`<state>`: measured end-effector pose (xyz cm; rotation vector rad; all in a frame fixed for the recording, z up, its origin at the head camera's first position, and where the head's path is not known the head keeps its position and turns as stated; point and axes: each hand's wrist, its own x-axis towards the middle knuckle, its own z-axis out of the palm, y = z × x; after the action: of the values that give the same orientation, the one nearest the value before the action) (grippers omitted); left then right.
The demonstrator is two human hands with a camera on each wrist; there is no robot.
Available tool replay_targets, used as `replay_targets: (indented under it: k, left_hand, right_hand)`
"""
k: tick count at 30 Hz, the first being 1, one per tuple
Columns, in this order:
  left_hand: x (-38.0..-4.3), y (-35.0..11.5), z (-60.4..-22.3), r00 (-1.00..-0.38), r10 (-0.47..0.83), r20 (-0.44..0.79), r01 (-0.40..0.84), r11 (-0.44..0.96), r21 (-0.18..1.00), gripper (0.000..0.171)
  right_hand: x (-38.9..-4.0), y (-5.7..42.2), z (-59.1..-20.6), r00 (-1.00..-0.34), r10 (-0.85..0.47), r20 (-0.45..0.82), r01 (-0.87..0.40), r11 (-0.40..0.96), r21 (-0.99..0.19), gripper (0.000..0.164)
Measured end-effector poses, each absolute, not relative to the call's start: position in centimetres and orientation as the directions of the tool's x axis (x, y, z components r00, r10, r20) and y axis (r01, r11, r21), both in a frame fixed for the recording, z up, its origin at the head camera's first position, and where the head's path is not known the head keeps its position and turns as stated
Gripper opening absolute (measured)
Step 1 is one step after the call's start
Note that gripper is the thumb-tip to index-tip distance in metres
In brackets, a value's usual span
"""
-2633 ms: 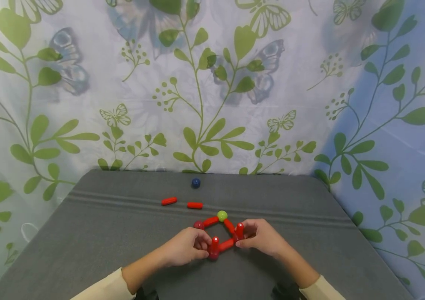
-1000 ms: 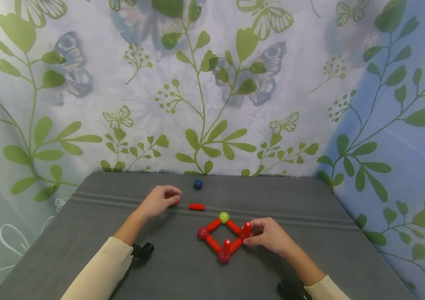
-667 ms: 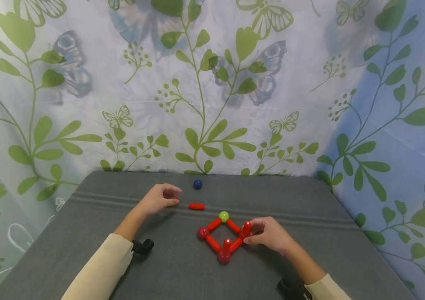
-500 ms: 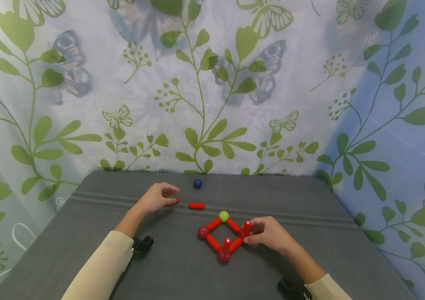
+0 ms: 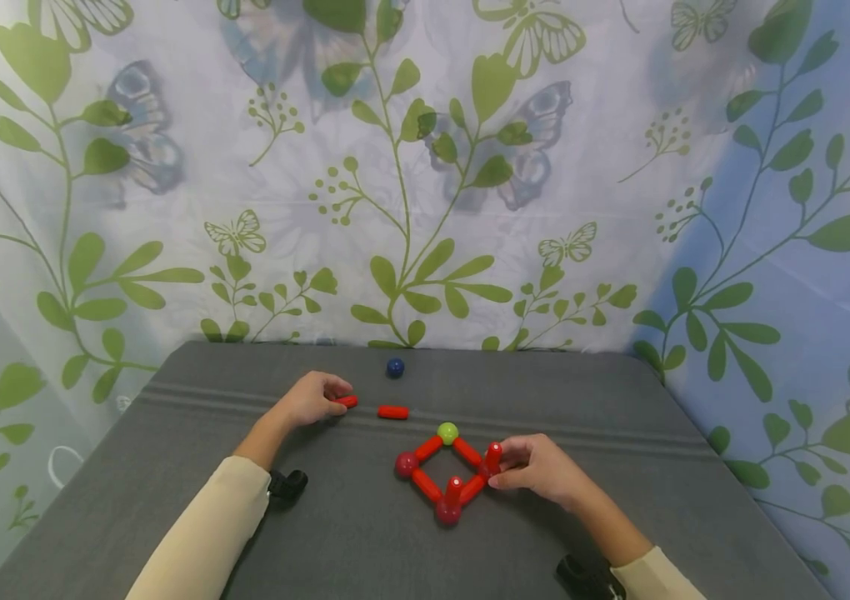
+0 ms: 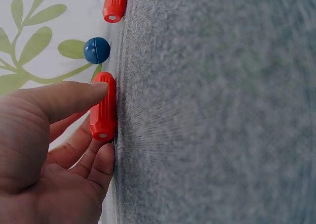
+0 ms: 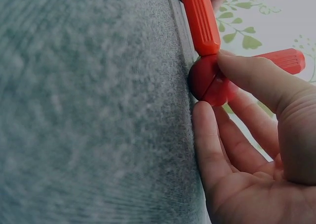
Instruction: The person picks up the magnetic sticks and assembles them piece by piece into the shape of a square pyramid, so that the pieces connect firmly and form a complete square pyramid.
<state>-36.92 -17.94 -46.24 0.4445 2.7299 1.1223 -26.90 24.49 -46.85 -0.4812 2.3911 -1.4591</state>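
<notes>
Pinching a ribbed red rod (image 6: 103, 117) between thumb and curled fingers, the left hand (image 5: 312, 398) works toward the far edge of the table (image 5: 342, 533), left of its middle; the left wrist view shows the thumb laid along the rod's side, with a bare end pointing back to the palm. Whether the rod rests on the cloth or is just clear of it, I cannot tell. Its long axis runs almost along the far edge, the right end slightly farther off and jutting past the fingertips. A second rod (image 5: 393, 412) lies just beyond that end, to the right, nearly parallel to the far edge, and a blue ball (image 5: 395, 367) sits close to that edge. The relation that seems to count is from left hand to diamond frame (image 5: 427, 486): it lies to the right and toward the near side, its left red ball (image 5: 406, 465) nearest that hand and without an upright. The near red ball (image 5: 448, 511) and right red ball (image 5: 488, 469) each bear one; a green ball (image 5: 447, 432) makes the far corner. The right hand (image 5: 541, 473) has thumb and fingertips closed about the right red ball, apparently steadying the frame.
</notes>
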Motion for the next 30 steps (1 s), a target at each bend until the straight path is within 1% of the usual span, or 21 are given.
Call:
replay_targets:
  k: [12,18,22,30]
  left_hand:
    - [-36.9,-17.3,-46.8,-0.943,0.332,-0.014,0.246,0.727,0.641,0.028]
    - [-36.6,-16.9,-47.0,-0.943,0.332,-0.012,0.249,0.729,0.637,0.025]
    - [-36.1,-16.7,-46.9,-0.940,0.341,-0.003,0.256,0.710,0.656,0.023]
    - [-34.4,-15.9,-46.4,-0.924,0.382,-0.005,0.244,0.601,0.761,0.023]
  right_hand:
    - [-26.7,24.7,-47.0,-0.891,-0.448,-0.070,-0.137,0.414,-0.900,0.033]
    - [-26.7,24.8,-47.2,-0.890,-0.449,-0.074,-0.131,0.409,-0.903,0.033]
    - [-26.7,24.8,-47.3,-0.890,-0.451,-0.069,-0.139,0.411,-0.901,0.033]
    - [-26.7,24.9,-47.3,-0.889,-0.453,-0.070,-0.140,0.414,-0.899,0.031]
